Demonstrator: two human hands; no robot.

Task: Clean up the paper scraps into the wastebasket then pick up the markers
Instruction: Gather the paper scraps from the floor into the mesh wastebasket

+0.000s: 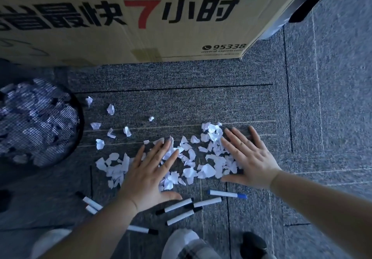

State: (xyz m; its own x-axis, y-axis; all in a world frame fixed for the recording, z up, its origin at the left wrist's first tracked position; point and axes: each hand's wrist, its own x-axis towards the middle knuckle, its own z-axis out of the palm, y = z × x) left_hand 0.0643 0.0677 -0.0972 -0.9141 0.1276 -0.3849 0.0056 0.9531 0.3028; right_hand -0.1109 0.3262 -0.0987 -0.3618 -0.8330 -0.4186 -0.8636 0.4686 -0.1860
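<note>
White paper scraps (193, 164) lie scattered on the grey carpet, thickest between my two hands. My left hand (150, 173) lies flat and spread on the left part of the pile. My right hand (248, 157) lies flat with fingers apart at the pile's right edge. Neither hand holds anything. A black mesh wastebasket (79, 121) with paper inside stands at the left. Several white markers lie near me: a blue-capped marker (227, 194), black-capped markers (181, 208), a pair of markers (91, 204) by my left forearm, and one marker (143, 230) under it.
A large printed cardboard box (141, 21) stands just behind the scraps. A few loose scraps (110, 109) lie between the pile and the wastebasket. My knee (185, 244) and a dark shoe (253, 242) show at the bottom edge.
</note>
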